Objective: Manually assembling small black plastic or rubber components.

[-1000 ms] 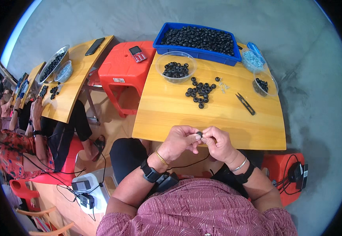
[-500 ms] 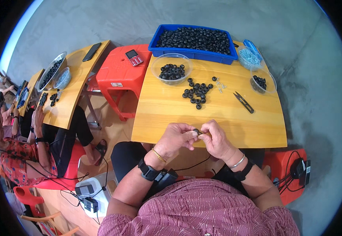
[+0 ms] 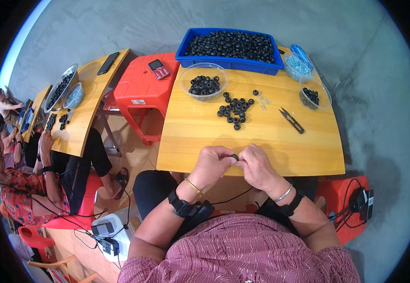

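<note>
Over the near edge of the yellow table (image 3: 191, 146), my left hand (image 3: 213, 163) pinches a black round bead (image 3: 234, 156) between thumb and fingertips. My right hand (image 3: 258, 166) meets it there, fingers closed against the bead's side; anything small in that pinch is hidden. Beyond my hands lies a loose cluster of black beads (image 3: 235, 107) with holes. Small clear or silvery pieces (image 3: 263, 101) rest beside it, and black thread snips (image 3: 291, 120) lie farther right. A clear bowl (image 3: 205, 98) holding more black beads stands at the back left of the table.
A blue tray (image 3: 252, 67) full of black beads spans the table's far edge. At the right stand a small clear bowl (image 3: 325, 101) of beads and a tub of light blue pieces (image 3: 298, 67). A red stool (image 3: 136, 85) bears a phone (image 3: 159, 69). Another person (image 3: 35, 188) sits at left.
My right hand has turned slightly, its fingers curling more around the bead's side. The bead is still pinched in my left hand. Things on the table have kept their places.
</note>
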Demonstrator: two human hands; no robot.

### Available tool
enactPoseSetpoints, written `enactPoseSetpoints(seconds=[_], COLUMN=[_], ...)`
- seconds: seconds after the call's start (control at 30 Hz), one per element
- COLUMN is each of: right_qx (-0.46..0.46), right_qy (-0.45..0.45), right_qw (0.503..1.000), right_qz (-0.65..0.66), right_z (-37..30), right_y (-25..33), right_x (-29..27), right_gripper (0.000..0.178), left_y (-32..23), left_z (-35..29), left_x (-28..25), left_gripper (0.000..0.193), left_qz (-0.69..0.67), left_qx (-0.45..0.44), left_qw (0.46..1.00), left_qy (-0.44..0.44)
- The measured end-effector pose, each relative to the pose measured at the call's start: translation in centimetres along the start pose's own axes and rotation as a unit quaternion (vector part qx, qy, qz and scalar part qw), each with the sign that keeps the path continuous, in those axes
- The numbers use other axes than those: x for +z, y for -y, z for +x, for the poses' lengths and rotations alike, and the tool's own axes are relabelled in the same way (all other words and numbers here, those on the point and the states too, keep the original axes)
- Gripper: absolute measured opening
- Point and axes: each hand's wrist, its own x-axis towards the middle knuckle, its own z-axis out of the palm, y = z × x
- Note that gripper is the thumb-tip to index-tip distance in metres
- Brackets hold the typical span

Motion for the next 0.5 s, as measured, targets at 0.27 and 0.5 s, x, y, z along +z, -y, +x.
enactPoseSetpoints(seconds=[0.27, 0.5], right_qx=[-0.003, -0.004], right_qy=[0.0, -0.003], right_qw=[0.997, 0.995], right_qz=[-0.071, -0.103], right_z=[-0.2, -0.7], right_y=[0.2, 1.0], right_x=[0.0, -0.2], right_gripper=[0.019, 0.015], left_y=[1.2, 1.2], left_z=[0.1, -0.4], left_x=[0.9, 1.2], left_gripper=[0.011, 0.01], left_qz=[0.207, 0.311], left_qx=[0.238, 0.315], left_qw=[0.946, 0.894], left_qy=[-0.069, -0.076])
